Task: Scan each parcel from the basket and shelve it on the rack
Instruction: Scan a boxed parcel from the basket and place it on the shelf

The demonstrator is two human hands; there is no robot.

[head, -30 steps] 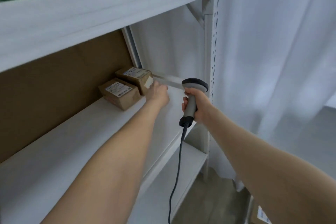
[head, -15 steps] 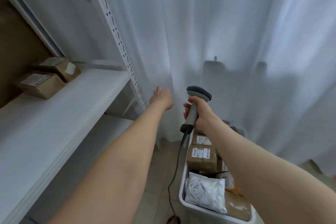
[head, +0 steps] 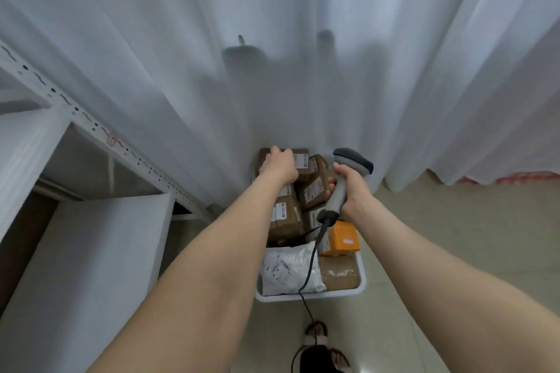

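Head | left hand [head: 280,165] over far parcel [head: 304,175] | fingers hidden | right hand [head: 354,188] grips scanner [head: 352,158]

Likely storeroom: rack [head: 145,166], parcel basket [head: 333,294]

The parcels [head: 286,218] are showing brown cardboard with white, black-printed labels. One near box [head: 344,236] is glowing orange, and the near-left mailer [head: 285,271] is showing silvery white. The basket [head: 362,285] is showing white. The scanner [head: 341,188] is showing pale grey with a darker head, its cable [head: 311,263] black. The curtain [head: 272,39] and rack [head: 91,124] are showing white, the floor [head: 454,236] beige.
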